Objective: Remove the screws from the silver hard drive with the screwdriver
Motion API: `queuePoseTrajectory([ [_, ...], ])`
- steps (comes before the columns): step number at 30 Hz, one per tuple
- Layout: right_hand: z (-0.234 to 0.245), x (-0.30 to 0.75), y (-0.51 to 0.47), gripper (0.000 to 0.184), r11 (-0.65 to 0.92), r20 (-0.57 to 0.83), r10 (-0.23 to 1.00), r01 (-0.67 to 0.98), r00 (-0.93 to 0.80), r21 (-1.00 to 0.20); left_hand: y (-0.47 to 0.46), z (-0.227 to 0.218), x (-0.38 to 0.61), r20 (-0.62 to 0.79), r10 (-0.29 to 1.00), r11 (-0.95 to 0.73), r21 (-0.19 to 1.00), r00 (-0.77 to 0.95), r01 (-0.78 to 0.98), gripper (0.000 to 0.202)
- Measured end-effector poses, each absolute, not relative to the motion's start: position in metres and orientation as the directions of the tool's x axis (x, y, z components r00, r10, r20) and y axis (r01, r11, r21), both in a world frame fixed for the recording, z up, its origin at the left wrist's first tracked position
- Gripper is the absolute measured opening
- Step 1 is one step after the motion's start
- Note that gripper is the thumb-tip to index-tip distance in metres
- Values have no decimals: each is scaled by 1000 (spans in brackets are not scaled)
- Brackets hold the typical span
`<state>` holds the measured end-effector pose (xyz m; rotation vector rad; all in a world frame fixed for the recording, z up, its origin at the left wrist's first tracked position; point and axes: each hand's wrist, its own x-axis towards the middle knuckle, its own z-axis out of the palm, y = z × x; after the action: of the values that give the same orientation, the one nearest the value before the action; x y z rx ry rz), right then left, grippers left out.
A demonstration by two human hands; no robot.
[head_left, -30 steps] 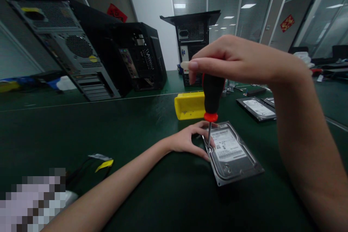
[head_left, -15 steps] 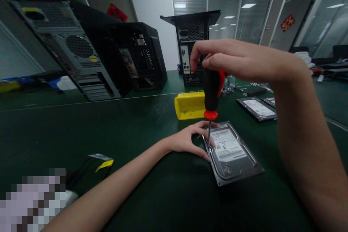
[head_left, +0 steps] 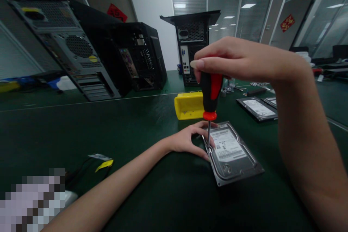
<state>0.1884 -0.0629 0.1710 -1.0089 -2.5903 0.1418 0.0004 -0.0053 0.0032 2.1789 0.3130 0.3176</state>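
A silver hard drive (head_left: 231, 159) with a white label lies on the green tabletop in front of me. My left hand (head_left: 189, 137) grips its left edge, thumb at the near side and fingers over the label's corner. From above, my right hand (head_left: 225, 59) is wrapped round the top of a black and red screwdriver (head_left: 210, 94). The screwdriver stands almost upright, its shaft reaching down to the drive's left edge beside my left fingers. Where the tip meets the drive is too small to make out.
Just behind the drive sits a yellow bin (head_left: 189, 106) with small bits in it. Another hard drive (head_left: 257, 108) lies to the right. Computer cases (head_left: 92, 50) stand at the back and left. A cable with a yellow tag (head_left: 104, 165) lies at the near left.
My right hand has turned on the screwdriver: the thumb now points left and the handle's red side faces me more. My left hand and the drive have stayed put.
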Motion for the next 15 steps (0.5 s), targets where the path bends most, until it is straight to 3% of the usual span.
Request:
queuePoseTrajectory([
  [10,168,187,-62,56,614,301,785,743,-541,-267,-5,2,2,130,333,-561,824,934,85,33],
  [15,170,188,-64,52,570,298,817,770,-494,-287,-5,3,1,119,329,-559,824,937,91,32],
])
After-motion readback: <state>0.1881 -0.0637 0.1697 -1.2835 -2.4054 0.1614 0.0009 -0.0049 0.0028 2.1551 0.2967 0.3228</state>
